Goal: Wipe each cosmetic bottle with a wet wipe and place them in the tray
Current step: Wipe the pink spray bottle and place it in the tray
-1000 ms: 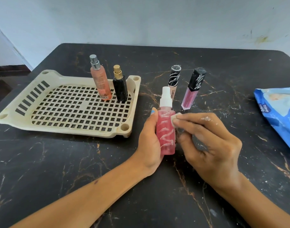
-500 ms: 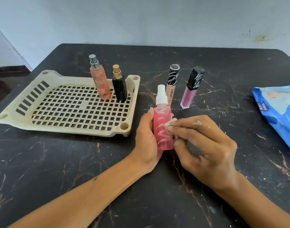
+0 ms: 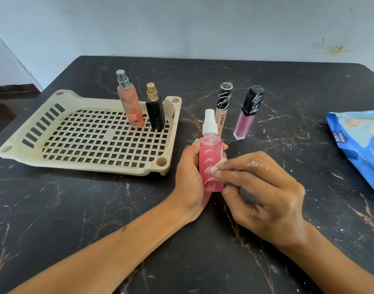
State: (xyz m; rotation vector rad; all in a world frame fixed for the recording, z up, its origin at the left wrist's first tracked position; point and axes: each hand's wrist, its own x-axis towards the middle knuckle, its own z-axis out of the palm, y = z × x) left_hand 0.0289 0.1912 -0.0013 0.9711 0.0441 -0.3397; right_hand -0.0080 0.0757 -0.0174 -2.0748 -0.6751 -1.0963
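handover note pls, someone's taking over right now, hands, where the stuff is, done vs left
Left hand grips the pink spray bottle upright. Right hand pinches a wipe against the bottle's side; white smears remain on it.
Done: peach spray bottle and black bottle stand in the tray.
Left: finish the pink one, then the lip gloss tube and pink gloss, both smeared, on the table.
Wipe pack is at the right.

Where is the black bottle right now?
The black bottle stands upright in the tray's far right corner, just right of the peach spray bottle, on the table's left half.
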